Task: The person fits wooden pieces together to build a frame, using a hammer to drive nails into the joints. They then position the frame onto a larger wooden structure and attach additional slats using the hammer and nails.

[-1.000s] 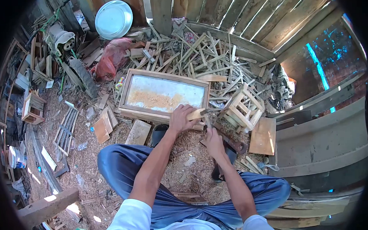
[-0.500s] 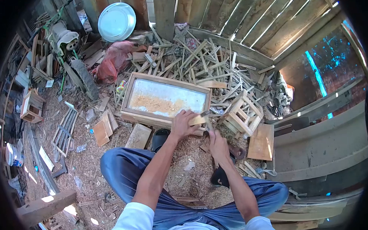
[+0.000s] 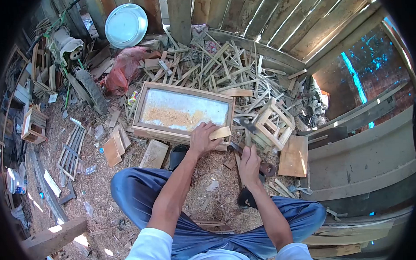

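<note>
My left hand (image 3: 202,140) is closed around a small pale wood block (image 3: 221,133), pressed at the near right edge of a wood-framed box (image 3: 140,109). The box has a light, smooth top panel with sawdust scattered over it. To the right, my right hand (image 3: 250,165) grips a hammer (image 3: 247,125) by its handle. The dark hammer head is apart from the block, in front of a small slatted wooden frame (image 3: 274,123). A dark, thin piece shows beside my right fingers; I cannot make out what it is.
A large heap of wood strips (image 3: 215,65) lies behind the box, against the plank wall. At the right is a flat board (image 3: 293,157). On the left lie a slatted rack (image 3: 72,150) and wood offcuts (image 3: 114,149). Sawdust covers the ground.
My right hand has swung the hammer head away from the wood block, to the right. My left hand keeps the block at the box's edge. The view has shifted slightly.
</note>
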Available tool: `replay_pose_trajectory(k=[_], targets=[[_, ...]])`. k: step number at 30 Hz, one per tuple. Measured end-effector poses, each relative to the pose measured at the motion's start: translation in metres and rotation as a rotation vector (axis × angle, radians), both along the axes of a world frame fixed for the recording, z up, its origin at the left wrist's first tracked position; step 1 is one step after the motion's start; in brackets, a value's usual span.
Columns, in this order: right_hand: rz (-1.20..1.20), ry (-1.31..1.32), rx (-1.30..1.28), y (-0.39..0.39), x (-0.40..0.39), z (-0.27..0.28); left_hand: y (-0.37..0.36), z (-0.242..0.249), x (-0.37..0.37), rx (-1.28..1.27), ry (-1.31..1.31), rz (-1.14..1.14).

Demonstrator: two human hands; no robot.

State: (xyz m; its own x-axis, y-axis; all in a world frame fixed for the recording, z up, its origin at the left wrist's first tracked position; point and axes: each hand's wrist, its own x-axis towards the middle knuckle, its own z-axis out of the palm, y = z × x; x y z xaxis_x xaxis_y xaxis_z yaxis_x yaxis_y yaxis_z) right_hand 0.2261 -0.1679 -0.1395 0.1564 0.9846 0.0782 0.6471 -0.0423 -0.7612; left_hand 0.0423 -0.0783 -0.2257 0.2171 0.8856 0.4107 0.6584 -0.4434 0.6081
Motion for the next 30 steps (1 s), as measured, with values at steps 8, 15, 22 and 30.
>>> replay_pose_trajectory(k=[8, 15, 22, 30], targets=[[0.111, -0.209, -0.276, 0.014, 0.001, -0.011, 0.0, 0.0, -0.001, 0.034, 0.004, -0.007], [0.127, -0.333, -0.343, 0.022, 0.018, -0.035, 0.001, 0.002, 0.001, 0.01, 0.023, -0.019], [0.142, -0.208, -0.013, 0.043, 0.045, 0.063, 0.01, 0.0, -0.003, -0.122, 0.108, -0.081], [0.165, -0.25, 0.013, 0.027, 0.077, 0.129, 0.038, 0.021, -0.021, -0.268, 0.123, -0.2]])
